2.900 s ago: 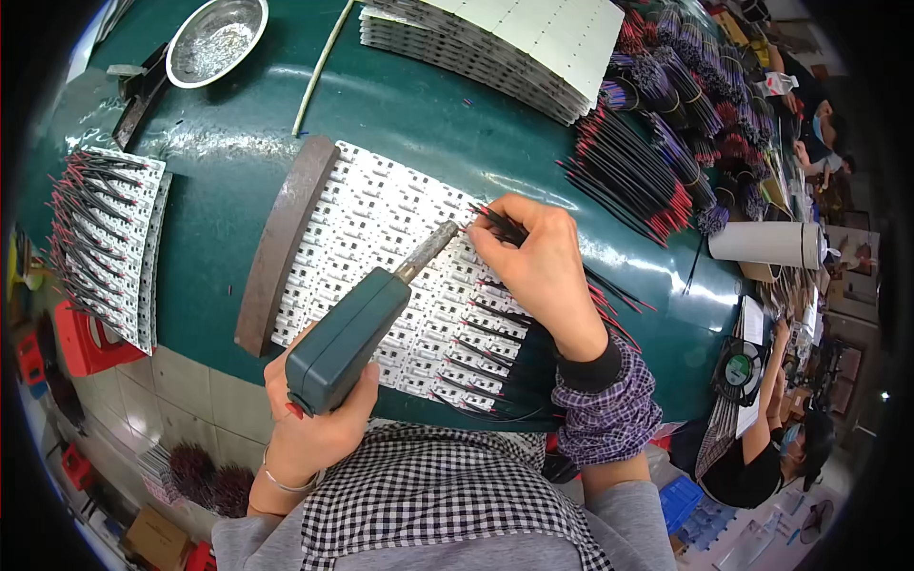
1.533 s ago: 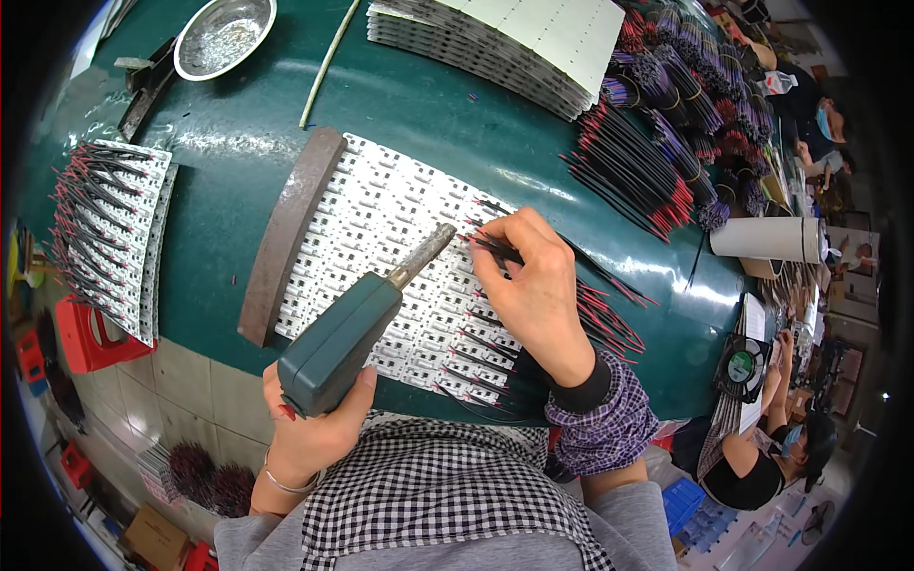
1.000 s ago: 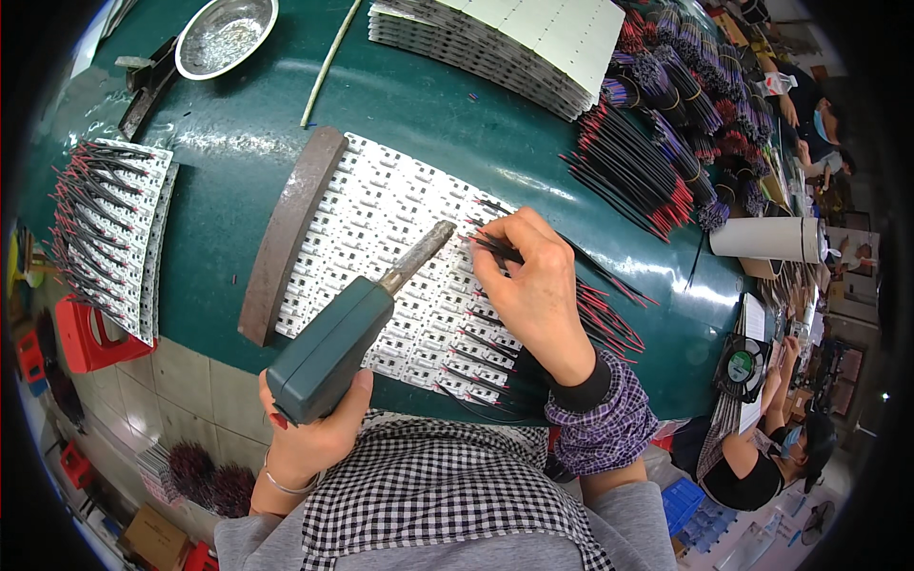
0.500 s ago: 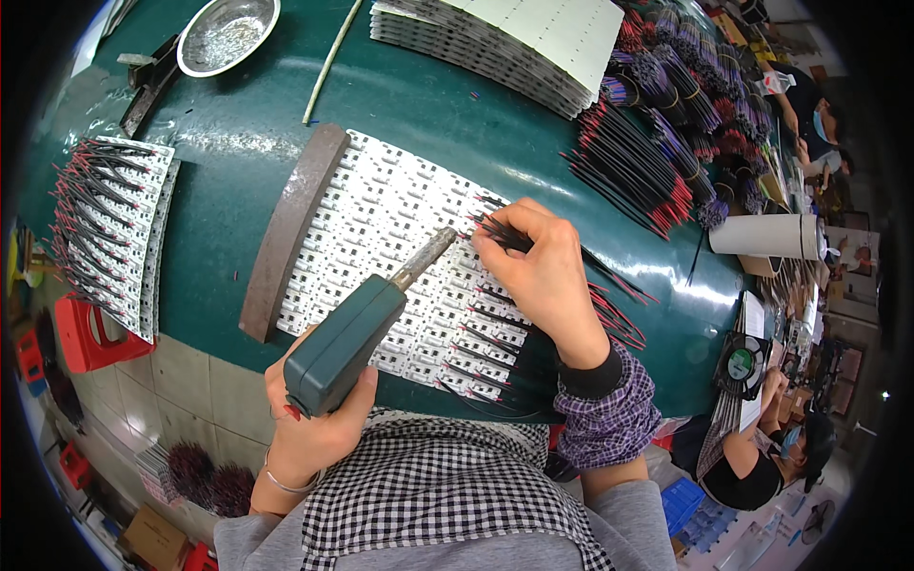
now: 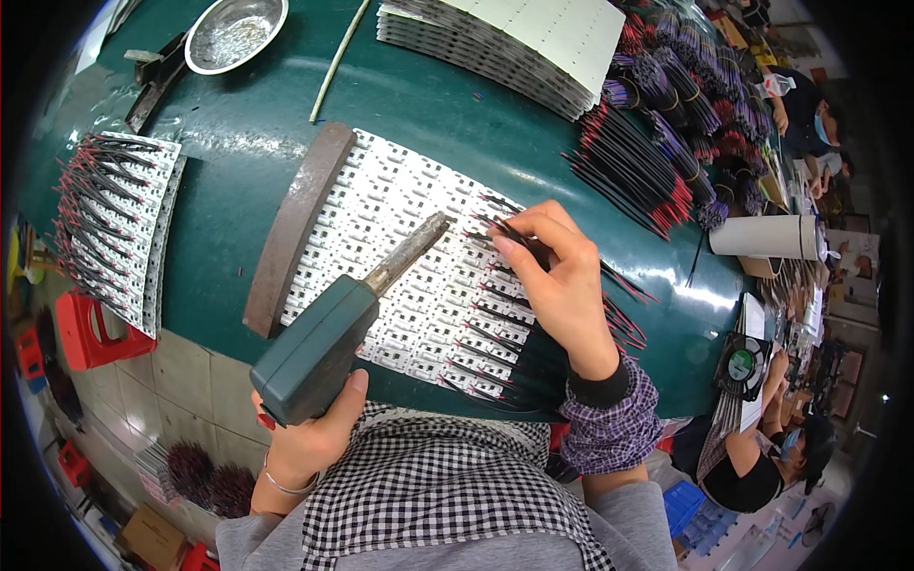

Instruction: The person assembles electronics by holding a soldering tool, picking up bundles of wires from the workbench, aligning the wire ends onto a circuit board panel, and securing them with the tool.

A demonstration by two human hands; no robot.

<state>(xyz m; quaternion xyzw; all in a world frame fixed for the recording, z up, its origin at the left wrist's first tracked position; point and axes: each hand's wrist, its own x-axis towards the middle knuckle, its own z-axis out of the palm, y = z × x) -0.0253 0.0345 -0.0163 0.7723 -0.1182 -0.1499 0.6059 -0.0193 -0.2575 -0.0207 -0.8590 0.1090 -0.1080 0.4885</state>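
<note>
My left hand (image 5: 319,430) is wrapped round the grip of a dark green soldering gun (image 5: 316,347). Its metal tip points up and right, over a white panel of small circuit boards (image 5: 381,257). Between the fingertips and thumb of my right hand (image 5: 568,281) are thin black wires (image 5: 522,225) with red ends, at the panel's right side. Below that hand, a row of similar black wires (image 5: 486,344) lies along the panel's right edge. A brown bar (image 5: 297,233) rests along the panel's left edge.
Wired panels (image 5: 152,238) sit at the table's left edge, above a red stool (image 5: 95,333). A metal bowl (image 5: 228,36) stands far left. At the back are stacked white panels (image 5: 505,48) and wire bundles (image 5: 638,167). Co-workers (image 5: 762,457) sit to the right.
The soldering gun has drawn back left and slightly down, so its tip is farther from my right fingers. My right hand has shifted slightly right, still pinching wires.
</note>
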